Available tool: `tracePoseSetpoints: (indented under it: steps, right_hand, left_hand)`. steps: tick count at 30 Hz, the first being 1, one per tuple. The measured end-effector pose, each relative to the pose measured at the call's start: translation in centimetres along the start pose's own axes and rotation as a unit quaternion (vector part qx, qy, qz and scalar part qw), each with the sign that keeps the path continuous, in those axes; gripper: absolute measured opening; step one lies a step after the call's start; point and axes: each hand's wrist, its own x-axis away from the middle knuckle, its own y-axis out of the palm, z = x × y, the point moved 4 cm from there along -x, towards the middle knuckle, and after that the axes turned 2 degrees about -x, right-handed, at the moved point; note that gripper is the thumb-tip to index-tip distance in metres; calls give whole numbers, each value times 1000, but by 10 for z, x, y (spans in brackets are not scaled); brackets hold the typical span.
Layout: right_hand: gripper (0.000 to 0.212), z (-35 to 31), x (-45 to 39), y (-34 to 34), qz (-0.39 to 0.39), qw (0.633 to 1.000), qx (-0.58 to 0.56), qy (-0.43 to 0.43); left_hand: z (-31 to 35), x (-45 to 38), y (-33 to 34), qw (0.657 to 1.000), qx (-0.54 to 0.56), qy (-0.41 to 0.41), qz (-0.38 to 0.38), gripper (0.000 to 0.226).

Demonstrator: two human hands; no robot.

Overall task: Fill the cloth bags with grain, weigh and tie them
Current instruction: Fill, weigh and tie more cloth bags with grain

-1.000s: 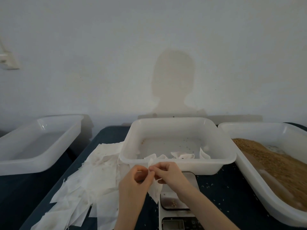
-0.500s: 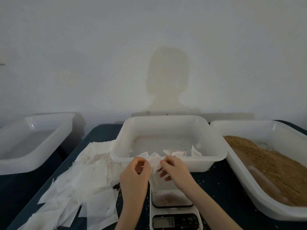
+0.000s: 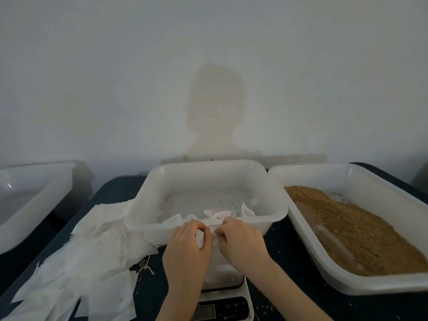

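Note:
A small white cloth bag (image 3: 214, 249) hangs between my two hands above the white kitchen scale (image 3: 223, 295). My left hand (image 3: 187, 249) pinches its top edge from the left, and my right hand (image 3: 240, 239) pinches it from the right, fingers curled. The bag's mouth sits right at the front rim of the middle white tub (image 3: 208, 167). Brown grain (image 3: 361, 230) fills the right white tub (image 3: 347, 283). A loose pile of empty white cloth bags (image 3: 88, 258) lies to the left on the dark table.
A few crumpled cloth bags (image 3: 220, 214) lie inside the middle tub by its front wall. An empty white tub (image 3: 34, 198) stands at the far left. Stray grains and a bit of string (image 3: 148, 269) dot the dark table (image 3: 284, 256). A bare wall rises behind.
Both hands have drawn closer together on the bag's top and lifted it towards the middle tub's front rim. The camera has tilted down, showing more of the scale.

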Motion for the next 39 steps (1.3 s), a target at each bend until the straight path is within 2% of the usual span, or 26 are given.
tracePoseSetpoints:
  steps: [4,6,8,10,13,14,16,18,20,23,26,28,30,33,37,39]
  right_hand:
    - [37,16,1,-9,-43,992,-90,71]
    - [35,22,1,-15,-60,992,-87,68]
    - [21,27,2,-21,-82,991,-91,51]
    - [25,32,2,-27,-120,985,-113,41]
    - [28,38,3,-38,-155,975,-158,37]
    - [36,38,3,-41,-153,974,-164,31]
    - [47,40,3,-48,-148,974,-171,24]
    - [51,41,3,-54,-149,973,-179,11]
    - [50,44,4,-58,-149,971,-187,5]
    - [39,50,7,-64,-145,972,-184,14]
    - [42,59,9,-70,-138,982,-132,0]
    - [43,65,12,-74,-138,981,-139,-15]
    - [36,71,16,-80,-139,974,-180,-22]
    - [14,89,20,-92,-130,957,-260,-14]
    - [17,140,25,-115,-39,972,-225,54]
    - [16,173,33,-123,-15,982,-155,107]
  left_hand:
    - [5,2,7,999,19,44,4,20]
    - [5,1,13,996,57,64,-13,20]
    - [6,0,18,990,109,74,-44,21]
    - [4,0,24,978,156,69,-122,24]
    - [6,1,36,952,135,83,-263,70]
    - [8,1,39,945,107,95,-294,83]
    - [11,-1,45,937,63,108,-325,100]
    - [15,-3,48,935,37,112,-335,103]
    - [20,-4,49,939,37,122,-320,95]
    - [24,-6,50,941,70,110,-312,69]
    - [24,-8,55,937,102,92,-322,41]
    - [26,-8,57,937,115,98,-314,24]
    - [30,-8,60,933,139,99,-315,21]
    - [39,-9,67,930,155,108,-315,22]
    - [45,-10,76,930,145,109,-319,21]
    - [49,-10,78,931,149,107,-317,23]
